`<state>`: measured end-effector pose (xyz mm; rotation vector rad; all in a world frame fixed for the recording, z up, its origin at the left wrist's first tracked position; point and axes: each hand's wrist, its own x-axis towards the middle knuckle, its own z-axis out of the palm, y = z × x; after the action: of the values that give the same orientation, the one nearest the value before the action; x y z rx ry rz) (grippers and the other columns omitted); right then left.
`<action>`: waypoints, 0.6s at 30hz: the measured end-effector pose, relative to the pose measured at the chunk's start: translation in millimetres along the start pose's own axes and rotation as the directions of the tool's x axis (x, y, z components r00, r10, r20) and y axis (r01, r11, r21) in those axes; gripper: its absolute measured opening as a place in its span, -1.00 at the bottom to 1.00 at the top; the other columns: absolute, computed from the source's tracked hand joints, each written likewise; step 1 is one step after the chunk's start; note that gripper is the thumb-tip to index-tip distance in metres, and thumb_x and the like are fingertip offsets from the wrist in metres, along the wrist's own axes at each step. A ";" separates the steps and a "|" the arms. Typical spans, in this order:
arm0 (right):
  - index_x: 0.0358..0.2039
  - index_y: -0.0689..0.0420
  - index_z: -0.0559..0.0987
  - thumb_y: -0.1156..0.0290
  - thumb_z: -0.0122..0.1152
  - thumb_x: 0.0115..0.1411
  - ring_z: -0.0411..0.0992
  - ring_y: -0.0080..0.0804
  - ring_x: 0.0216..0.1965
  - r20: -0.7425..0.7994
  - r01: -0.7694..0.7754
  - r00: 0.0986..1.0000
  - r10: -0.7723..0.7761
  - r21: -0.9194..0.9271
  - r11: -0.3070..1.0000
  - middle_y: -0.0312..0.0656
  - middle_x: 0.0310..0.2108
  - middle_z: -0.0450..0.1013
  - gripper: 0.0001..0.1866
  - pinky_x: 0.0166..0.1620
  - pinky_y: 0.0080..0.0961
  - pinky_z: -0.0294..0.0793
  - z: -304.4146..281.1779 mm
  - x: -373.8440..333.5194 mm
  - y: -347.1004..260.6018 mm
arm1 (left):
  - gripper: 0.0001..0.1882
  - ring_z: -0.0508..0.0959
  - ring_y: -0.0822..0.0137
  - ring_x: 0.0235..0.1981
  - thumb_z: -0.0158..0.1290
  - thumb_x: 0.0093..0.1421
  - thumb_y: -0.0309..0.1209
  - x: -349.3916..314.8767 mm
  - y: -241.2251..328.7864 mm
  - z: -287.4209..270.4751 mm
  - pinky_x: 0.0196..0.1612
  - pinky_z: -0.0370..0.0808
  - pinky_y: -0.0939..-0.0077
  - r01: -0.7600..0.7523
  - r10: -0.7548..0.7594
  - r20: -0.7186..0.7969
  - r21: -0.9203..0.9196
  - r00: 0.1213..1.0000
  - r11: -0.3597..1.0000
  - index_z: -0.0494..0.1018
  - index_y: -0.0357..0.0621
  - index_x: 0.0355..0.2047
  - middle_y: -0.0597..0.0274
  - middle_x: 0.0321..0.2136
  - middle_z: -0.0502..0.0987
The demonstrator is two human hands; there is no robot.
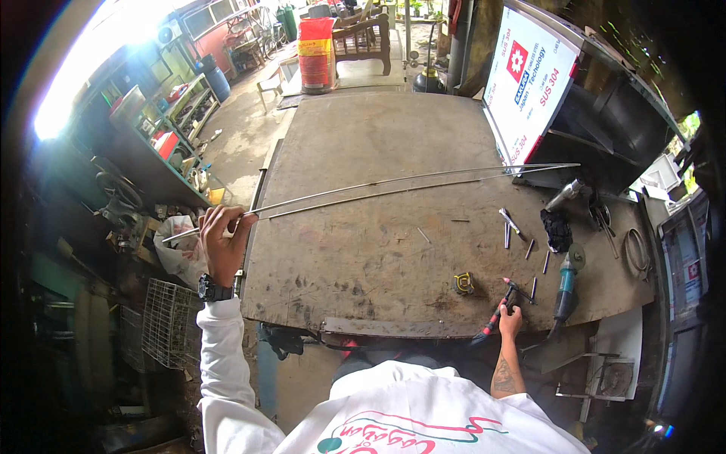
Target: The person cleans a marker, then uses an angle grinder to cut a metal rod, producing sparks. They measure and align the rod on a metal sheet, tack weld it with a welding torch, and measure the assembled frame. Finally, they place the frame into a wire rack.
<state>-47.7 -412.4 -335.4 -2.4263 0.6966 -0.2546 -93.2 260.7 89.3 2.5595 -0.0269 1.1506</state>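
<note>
My left hand (221,231), with a watch on its wrist, is pinched round a long thin metal rod (393,180) at the table's left edge. The rod reaches across the worktable (363,265) to the sheet-covered panel at far right. Below it runs a second pale line, which may be another rod or a shadow; I cannot tell. At the near right edge my right hand (511,321) is closed round the red-and-black handle of a welding torch (495,318), its pinkish tip pointing away from me. A tape measure (463,284) lies just left of the torch.
An angle grinder (566,287) lies right of the torch. Several short metal pieces (512,222) lie beyond it, near a black cloth-like item (556,229). A boxy metal frame with a printed white panel (525,83) stands at far right. A wire cage (170,321) sits left of the table.
</note>
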 end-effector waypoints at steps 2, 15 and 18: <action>0.04 0.30 0.56 0.12 0.35 0.25 0.51 0.14 -0.03 -0.168 0.035 0.985 -0.037 -0.014 0.999 0.13 -0.07 0.52 -0.47 0.10 -0.01 0.48 -4.0 1.4 -21.6 | -0.75 0.36 0.30 -0.50 0.40 0.13 -0.27 3.5 -0.2 0.9 -0.26 0.26 0.34 -0.001 0.001 -0.014 0.009 1.000 1.000 0.58 -0.13 -0.43 0.32 -0.55 0.47; 0.26 0.15 0.50 0.36 0.26 0.35 0.38 -0.15 0.28 -0.400 0.978 0.209 -0.892 0.066 0.199 -0.10 0.20 0.46 -0.52 0.38 -0.15 0.22 -230.1 -54.9 -500.2 | -0.67 0.45 0.27 -0.47 0.40 0.13 -0.17 45.0 -19.9 -51.4 -0.18 0.29 0.34 0.062 -0.062 -0.009 -0.018 0.998 0.998 0.57 -0.13 -0.50 0.33 -0.60 0.49; 0.30 0.06 0.49 0.31 0.28 0.35 0.36 -0.21 0.31 -0.280 0.989 0.140 -0.950 0.001 0.145 -0.17 0.23 0.44 -0.48 0.46 -0.07 0.06 -213.1 -60.2 -533.7 | -0.67 0.46 0.26 -0.46 0.39 0.14 -0.17 58.4 -36.4 -59.6 -0.18 0.28 0.32 0.088 -0.088 -0.027 0.010 0.996 0.996 0.57 -0.15 -0.50 0.31 -0.59 0.50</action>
<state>56.0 -119.4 151.7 -2.2589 -1.0289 -1.0688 -91.5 320.3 158.1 2.5270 0.0982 1.1548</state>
